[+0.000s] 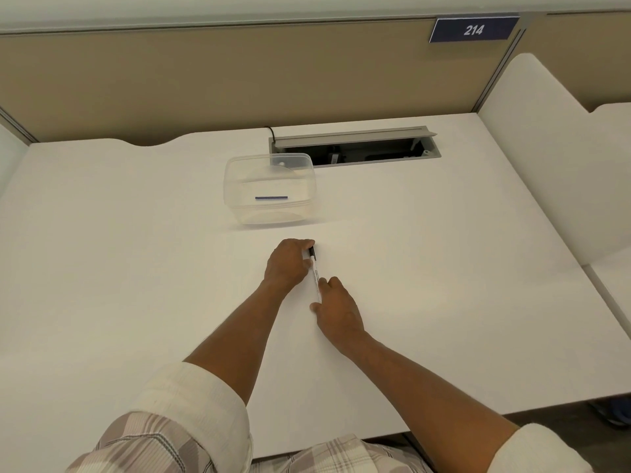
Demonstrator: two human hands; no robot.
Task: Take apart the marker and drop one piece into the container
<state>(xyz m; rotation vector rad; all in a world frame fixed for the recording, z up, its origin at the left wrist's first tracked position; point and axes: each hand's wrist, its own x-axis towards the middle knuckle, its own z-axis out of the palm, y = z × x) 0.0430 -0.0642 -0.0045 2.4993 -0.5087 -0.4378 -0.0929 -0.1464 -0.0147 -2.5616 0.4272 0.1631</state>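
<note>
Gripping marker (314, 270) | left hand (287, 264), right hand (336, 310) | barrel partly hidden

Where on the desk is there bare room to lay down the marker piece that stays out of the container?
Bare desk runs wide right of the marker, out to the side panel, and left of the left hand. It is crowded only ahead, where the container sits against the open cable tray, and at the right hand.

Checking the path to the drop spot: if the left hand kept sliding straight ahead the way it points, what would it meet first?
Probably the clear container, which stands just beyond the left hand across bare desk; exact depth is unclear.
</note>
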